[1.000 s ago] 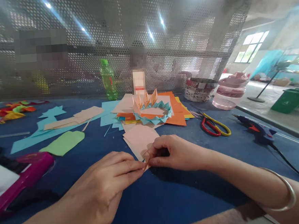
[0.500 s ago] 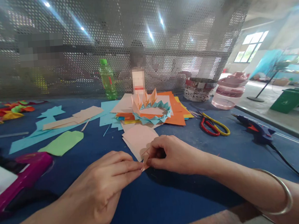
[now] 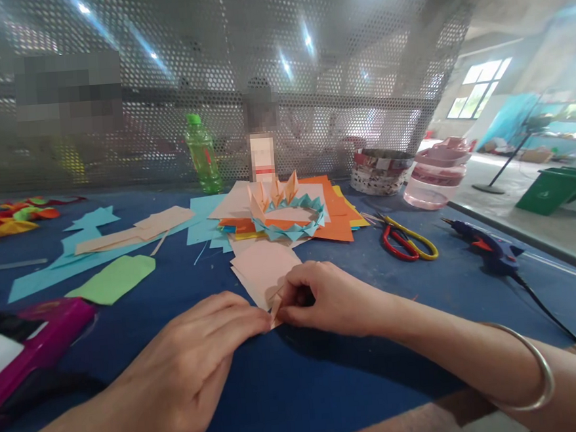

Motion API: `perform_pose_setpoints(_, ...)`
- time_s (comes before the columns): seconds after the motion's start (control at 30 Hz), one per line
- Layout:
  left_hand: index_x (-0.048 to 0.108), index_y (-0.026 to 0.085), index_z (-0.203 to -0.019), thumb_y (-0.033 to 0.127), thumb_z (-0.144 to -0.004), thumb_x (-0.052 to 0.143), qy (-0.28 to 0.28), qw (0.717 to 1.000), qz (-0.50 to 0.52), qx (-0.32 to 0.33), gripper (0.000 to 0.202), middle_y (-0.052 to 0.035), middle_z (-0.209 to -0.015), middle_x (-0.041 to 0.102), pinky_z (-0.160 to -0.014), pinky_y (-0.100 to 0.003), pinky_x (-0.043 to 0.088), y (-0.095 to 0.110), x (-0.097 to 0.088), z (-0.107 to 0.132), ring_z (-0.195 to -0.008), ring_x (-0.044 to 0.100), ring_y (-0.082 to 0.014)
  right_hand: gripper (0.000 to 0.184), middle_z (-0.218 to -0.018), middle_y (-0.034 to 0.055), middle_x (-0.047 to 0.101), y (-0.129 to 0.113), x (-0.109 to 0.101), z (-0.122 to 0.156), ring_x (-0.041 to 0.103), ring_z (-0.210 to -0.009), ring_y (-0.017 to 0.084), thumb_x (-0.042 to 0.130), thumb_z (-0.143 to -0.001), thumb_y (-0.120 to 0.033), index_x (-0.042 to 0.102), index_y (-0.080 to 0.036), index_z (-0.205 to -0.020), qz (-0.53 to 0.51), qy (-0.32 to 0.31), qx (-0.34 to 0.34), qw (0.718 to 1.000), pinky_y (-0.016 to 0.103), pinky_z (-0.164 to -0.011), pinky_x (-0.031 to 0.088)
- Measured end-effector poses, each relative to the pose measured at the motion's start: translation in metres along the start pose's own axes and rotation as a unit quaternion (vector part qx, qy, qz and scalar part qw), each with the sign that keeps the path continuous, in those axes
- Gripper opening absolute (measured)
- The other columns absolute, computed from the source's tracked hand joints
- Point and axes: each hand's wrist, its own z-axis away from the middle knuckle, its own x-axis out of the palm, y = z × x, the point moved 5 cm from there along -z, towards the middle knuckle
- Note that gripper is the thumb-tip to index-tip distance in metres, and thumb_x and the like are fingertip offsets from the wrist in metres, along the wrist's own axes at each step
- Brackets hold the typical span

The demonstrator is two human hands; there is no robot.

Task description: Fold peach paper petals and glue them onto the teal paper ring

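A small piece of folded peach paper point(image 3: 276, 307) is between my two hands, just above the blue table. My right hand point(image 3: 328, 299) pinches it between thumb and fingers. From the other side my left hand point(image 3: 199, 357), fingers pressed together, grips its left edge at the fingertips. Most of the piece is hidden by my fingers. Right behind it lie square sheets of peach paper point(image 3: 267, 270), overlapping. Farther back, a ring of folded blue paper points point(image 3: 289, 229) with several peach points point(image 3: 276, 192) standing on its left and far side rests on stacked coloured sheets point(image 3: 334, 206).
Scissors point(image 3: 408, 239) and a glue gun point(image 3: 492, 248) lie to the right. A magenta-and-white device point(image 3: 41, 352) and green paper point(image 3: 112, 281) are at left. A green bottle point(image 3: 202, 155), woven basket point(image 3: 381, 173) and pink water jug point(image 3: 436, 176) stand behind, before a perforated metal screen point(image 3: 163, 119).
Both hands stay at the folded peach paper; my left fingertips shift slightly along its edge. The whole view has moved a little, so things appear slightly farther left.
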Motion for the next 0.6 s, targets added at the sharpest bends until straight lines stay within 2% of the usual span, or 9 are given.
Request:
perform_pose_setpoints(0.23, 0.06, 0.023, -0.121, -0.002, -0.079, 0.035, -0.007, 0.999, -0.036, 0.009, 0.055, -0.0045, -0.116, 0.066, -0.085, -0.026, 0.052, 0.005, 0.001, -0.002, -0.101, 0.062, -0.0164, 0.011, -0.074, 0.0004, 0.066, 0.001, -0.001, 0.001, 0.056, -0.067, 0.011, 0.065, -0.077, -0.027, 0.068, -0.017, -0.079, 0.006, -0.001, 0.002, 1.0, 0.021, -0.059, 0.036)
perform_pose_setpoints(0.33, 0.062, 0.022, -0.12, -0.002, -0.079, 0.036, -0.013, 0.999, -0.039, 0.022, 0.053, -0.0057, -0.114, 0.066, -0.084, -0.027, 0.053, 0.007, 0.003, -0.004, -0.099, 0.062, -0.0171, 0.012, -0.075, 0.0007, 0.067, 0.0, -0.003, 0.001, 0.057, -0.069, 0.011, 0.066, -0.077, -0.029, 0.068, -0.017, -0.079, -0.007, -0.004, 0.009, 1.0, 0.022, -0.06, 0.037)
perform_pose_setpoints(0.6, 0.062, 0.017, -0.117, -0.003, -0.081, 0.035, -0.007, 0.997, -0.062, 0.039, 0.049, -0.0075, -0.11, 0.066, -0.09, -0.029, 0.049, 0.013, 0.001, -0.006, -0.102, 0.058, -0.0168, 0.015, -0.071, -0.0009, 0.065, 0.005, -0.008, 0.0, 0.055, -0.063, 0.01, 0.069, -0.071, -0.031, 0.066, -0.018, -0.077, 0.001, 0.008, 0.055, 0.998, 0.02, -0.056, 0.036)
